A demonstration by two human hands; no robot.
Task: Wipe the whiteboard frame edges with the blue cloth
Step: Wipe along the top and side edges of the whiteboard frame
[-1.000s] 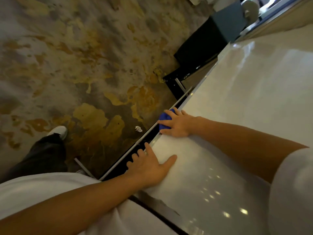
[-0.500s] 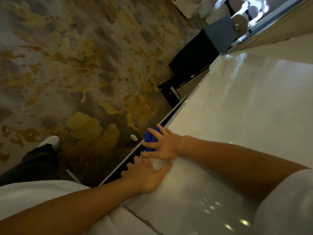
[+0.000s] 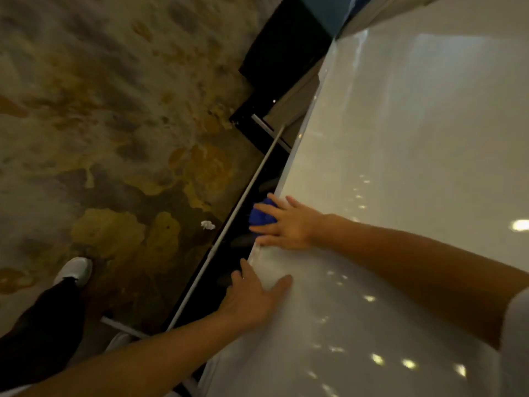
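Note:
A glossy whiteboard fills the right side, seen from above at a steep angle. Its lower frame edge runs diagonally through the middle. My right hand presses a bunched blue cloth against that edge; most of the cloth is hidden under the fingers. Just below it my left hand rests flat on the board with fingers spread, the fingertips curling over the same edge and holding nothing.
A thin white rail of the board's stand runs parallel to the edge over a dark gap. Patterned yellow-grey carpet lies to the left, with a small white scrap and my white shoe. A dark cabinet stands beyond.
My right hand slid the cloth along the frame edge toward my left hand, then moved slightly away again. The left hand stayed planted on the board. My head has shifted.

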